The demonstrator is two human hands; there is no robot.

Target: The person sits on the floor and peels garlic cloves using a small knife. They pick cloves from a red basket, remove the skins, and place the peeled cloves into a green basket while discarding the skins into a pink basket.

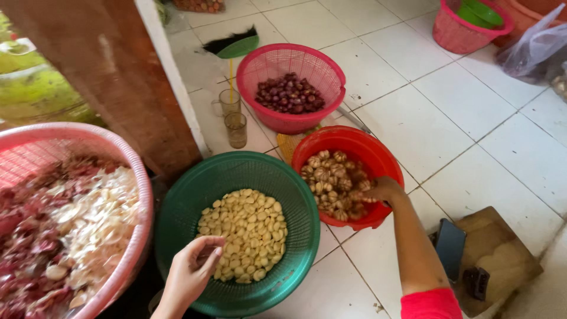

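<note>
two hands work: right hand (383,190) gripping garlic bulbs (332,183) in the red bowl (354,146), which could tip; left hand (195,269) loosely curled, empty, over peeled cloves (245,227).

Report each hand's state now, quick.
Left hand: fingers curled over the peeled garlic in the green basket; grip cannot be told.
Right hand: in the red bowl, closed on a garlic bulb.
</note>
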